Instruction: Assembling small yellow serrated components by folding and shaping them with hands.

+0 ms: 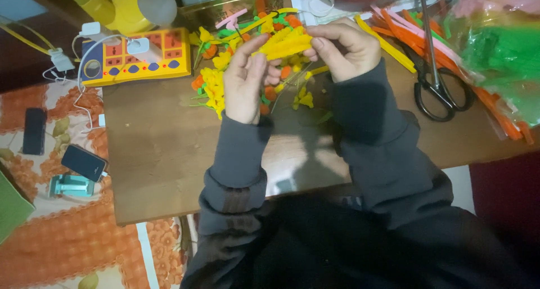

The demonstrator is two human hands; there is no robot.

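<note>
My left hand and my right hand are raised over the wooden table and together grip a yellow fuzzy pipe-cleaner piece between their fingertips. Under and behind the hands lies a pile of small yellow and orange pipe-cleaner flowers with green stems. Both arms wear dark grey sleeves.
Black scissors lie right of my hands. Loose orange, pink and yellow pipe cleaners and a clear bag of green and pink ones fill the right. A yellow power strip with chargers sits at left. Two phones lie on the floral cloth.
</note>
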